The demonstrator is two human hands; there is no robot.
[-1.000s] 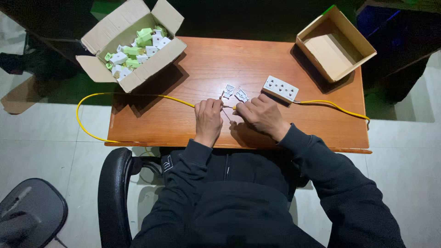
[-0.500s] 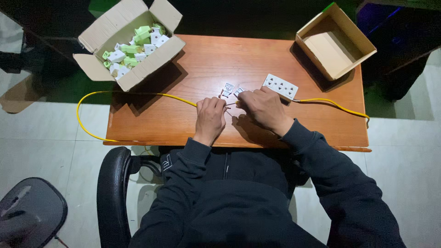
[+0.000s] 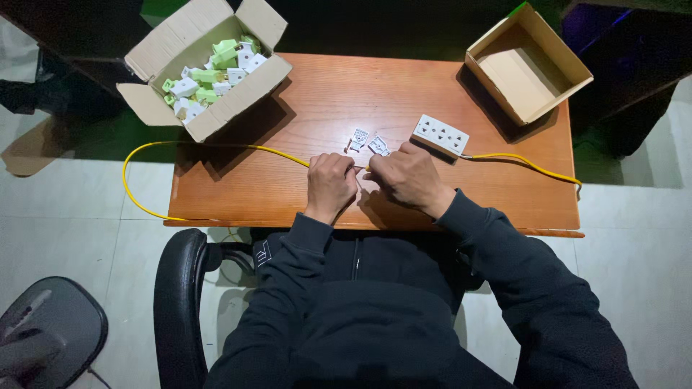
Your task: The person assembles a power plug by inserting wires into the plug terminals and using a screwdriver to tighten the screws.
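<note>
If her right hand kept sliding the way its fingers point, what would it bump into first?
Probably the left hand: the right hand points leftward at it, nearly touching over the yellow cable.

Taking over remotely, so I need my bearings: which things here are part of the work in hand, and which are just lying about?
In hand: left hand, right hand, yellow cable, two plug halves, power strip.
Lying about: box of plugs, empty box, chair.

Pale tiled floor [image 3: 72, 238]; orange-brown wooden table [image 3: 303, 108]; black office chair [image 3: 176, 302]; darkness beyond the table.
</note>
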